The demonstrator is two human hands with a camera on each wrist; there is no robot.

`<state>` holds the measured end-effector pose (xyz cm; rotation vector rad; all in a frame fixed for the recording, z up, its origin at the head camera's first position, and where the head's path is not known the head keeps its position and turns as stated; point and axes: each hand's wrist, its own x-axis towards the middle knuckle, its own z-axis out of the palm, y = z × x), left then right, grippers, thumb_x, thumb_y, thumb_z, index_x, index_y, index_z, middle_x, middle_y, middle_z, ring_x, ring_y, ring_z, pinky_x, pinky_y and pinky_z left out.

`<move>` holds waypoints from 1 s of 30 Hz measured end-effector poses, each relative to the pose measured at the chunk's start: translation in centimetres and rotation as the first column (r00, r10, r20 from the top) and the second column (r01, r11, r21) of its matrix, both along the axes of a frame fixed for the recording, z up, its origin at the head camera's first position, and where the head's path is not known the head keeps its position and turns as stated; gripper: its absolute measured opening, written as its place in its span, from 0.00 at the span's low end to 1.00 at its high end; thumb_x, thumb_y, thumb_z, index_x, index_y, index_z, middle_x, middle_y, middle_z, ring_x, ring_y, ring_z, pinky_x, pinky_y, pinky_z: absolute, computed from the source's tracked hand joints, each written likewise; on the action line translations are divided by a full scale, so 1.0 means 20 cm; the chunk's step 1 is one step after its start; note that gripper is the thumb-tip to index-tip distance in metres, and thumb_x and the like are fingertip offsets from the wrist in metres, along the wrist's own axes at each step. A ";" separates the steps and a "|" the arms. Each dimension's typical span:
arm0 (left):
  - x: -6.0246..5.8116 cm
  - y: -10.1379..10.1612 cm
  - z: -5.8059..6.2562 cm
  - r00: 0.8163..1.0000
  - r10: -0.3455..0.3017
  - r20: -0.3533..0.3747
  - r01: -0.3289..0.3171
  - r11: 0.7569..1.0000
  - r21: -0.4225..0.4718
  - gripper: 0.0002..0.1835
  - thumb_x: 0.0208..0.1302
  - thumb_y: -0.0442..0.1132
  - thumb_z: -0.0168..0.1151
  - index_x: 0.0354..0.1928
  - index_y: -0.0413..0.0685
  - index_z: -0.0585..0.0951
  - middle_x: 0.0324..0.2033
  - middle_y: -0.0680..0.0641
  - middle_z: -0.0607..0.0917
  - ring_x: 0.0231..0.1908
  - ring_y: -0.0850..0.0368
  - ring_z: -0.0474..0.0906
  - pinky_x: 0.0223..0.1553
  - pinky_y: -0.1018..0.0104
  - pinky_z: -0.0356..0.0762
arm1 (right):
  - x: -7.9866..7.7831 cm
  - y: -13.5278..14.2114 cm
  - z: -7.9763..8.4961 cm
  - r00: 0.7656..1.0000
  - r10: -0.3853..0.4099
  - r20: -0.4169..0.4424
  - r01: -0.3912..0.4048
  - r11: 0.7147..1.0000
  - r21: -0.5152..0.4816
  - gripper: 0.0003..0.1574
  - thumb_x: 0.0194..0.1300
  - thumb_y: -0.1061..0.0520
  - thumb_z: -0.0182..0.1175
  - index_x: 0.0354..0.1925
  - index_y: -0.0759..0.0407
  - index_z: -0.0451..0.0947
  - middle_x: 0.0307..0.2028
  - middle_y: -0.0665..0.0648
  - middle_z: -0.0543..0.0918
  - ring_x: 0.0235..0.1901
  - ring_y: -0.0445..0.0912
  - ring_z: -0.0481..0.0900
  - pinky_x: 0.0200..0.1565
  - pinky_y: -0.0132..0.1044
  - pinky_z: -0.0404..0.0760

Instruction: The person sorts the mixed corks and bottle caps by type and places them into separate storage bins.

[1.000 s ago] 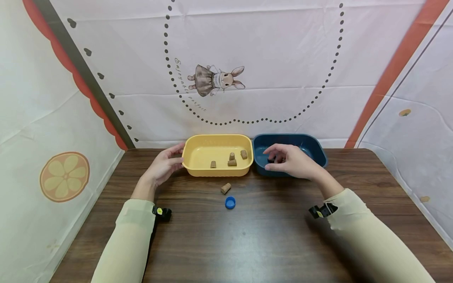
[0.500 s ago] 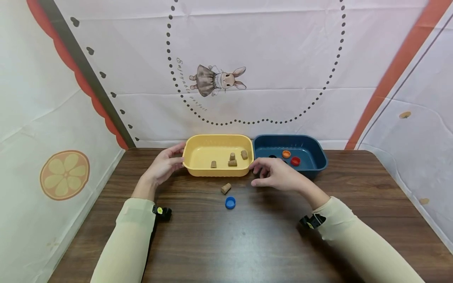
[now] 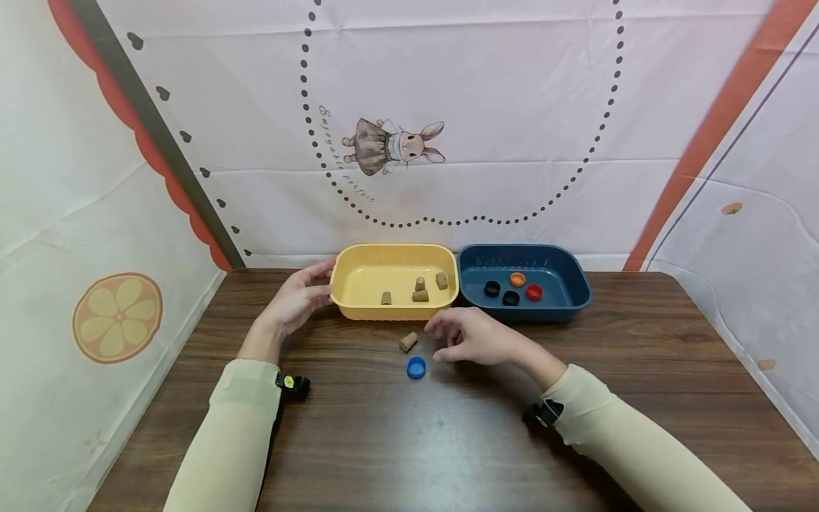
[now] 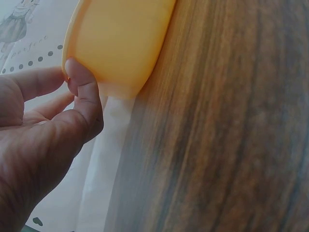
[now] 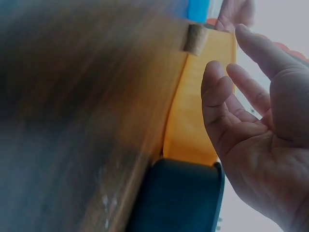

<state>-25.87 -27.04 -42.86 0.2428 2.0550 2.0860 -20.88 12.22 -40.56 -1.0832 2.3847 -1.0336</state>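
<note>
My left hand is at the left end of the yellow bin. In the left wrist view its thumb and a finger hold the rim there. My right hand hangs over the table just right of a loose cork and an upturned blue bottle cap. Its thumb and fingers are apart, with nothing between them; the right wrist view shows the palm bare and the cork beyond the fingertips. Several corks lie in the yellow bin.
A dark blue bin stands against the yellow bin's right end. It holds two black caps, an orange cap and a red cap. Behind both bins hangs a printed cloth, at the wooden table's back edge.
My right hand has moved from above the blue bin leftward and toward me, close to the loose cork and blue cap. The caps in that bin now show. The left hand stays put.
</note>
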 end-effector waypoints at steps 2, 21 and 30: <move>0.00 0.00 0.00 1.000 -0.001 -0.001 0.001 1.000 0.000 0.36 0.77 0.22 0.53 0.83 0.40 0.58 0.67 0.30 0.62 0.54 0.45 0.76 0.48 0.67 0.84 | 0.01 -0.02 -0.01 1.000 0.013 -0.008 -0.013 1.000 0.003 0.28 0.67 0.51 0.76 0.61 0.57 0.81 0.48 0.55 0.87 0.39 0.43 0.83 0.44 0.39 0.84; 0.00 -0.01 -0.01 1.000 -0.002 0.005 0.002 1.000 -0.006 0.36 0.78 0.23 0.53 0.84 0.42 0.58 0.67 0.31 0.62 0.54 0.45 0.75 0.49 0.66 0.83 | 0.03 -0.13 -0.04 0.994 0.080 0.071 -0.083 0.996 0.044 0.27 0.65 0.54 0.77 0.60 0.57 0.83 0.47 0.54 0.84 0.37 0.43 0.81 0.41 0.37 0.83; 0.00 0.00 -0.01 1.000 -0.003 0.003 0.003 1.000 -0.002 0.36 0.77 0.22 0.53 0.83 0.41 0.58 0.68 0.30 0.62 0.55 0.44 0.76 0.48 0.67 0.84 | 0.04 -0.17 -0.06 0.989 0.145 0.026 -0.146 0.987 0.069 0.23 0.65 0.55 0.77 0.56 0.54 0.84 0.42 0.52 0.83 0.35 0.41 0.80 0.40 0.35 0.82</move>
